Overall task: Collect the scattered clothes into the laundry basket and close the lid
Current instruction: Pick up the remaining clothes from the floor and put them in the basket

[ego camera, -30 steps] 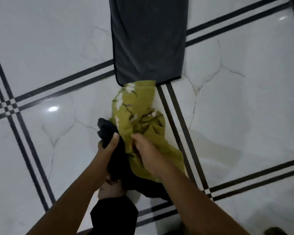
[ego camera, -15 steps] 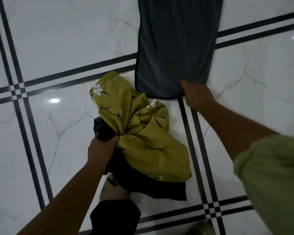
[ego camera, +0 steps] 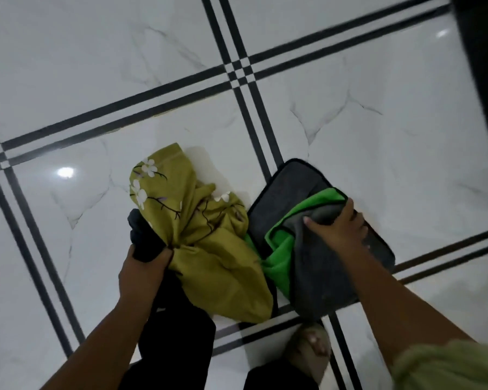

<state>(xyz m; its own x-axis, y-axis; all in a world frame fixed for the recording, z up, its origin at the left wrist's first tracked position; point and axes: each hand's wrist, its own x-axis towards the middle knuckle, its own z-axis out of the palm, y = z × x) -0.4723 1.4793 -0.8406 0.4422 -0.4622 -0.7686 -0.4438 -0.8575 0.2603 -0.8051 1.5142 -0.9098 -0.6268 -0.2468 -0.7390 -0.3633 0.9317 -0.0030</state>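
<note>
My left hand (ego camera: 143, 273) is closed around a bunch of clothes: an olive-yellow cloth with white flowers (ego camera: 206, 249) and a black garment (ego camera: 144, 235) that hangs down beside my leg. My right hand (ego camera: 337, 230) grips a dark grey towel (ego camera: 316, 266) with a bright green underside (ego camera: 282, 249). The towel is folded over and lifted at its near end, while its far corner lies on the floor. The laundry basket is out of sight.
White marble floor tiles (ego camera: 378, 136) with double black stripes (ego camera: 238, 68) fill the view. My foot (ego camera: 312, 346) stands just below the towel. A dark vertical edge (ego camera: 482, 66) runs down the right side. My green sleeve (ego camera: 445, 367) fills the bottom right corner.
My right hand left the yellow cloth, reached the grey towel's near edge, then pulled it back and folded it over, exposing its green side. My left hand kept the bundle.
</note>
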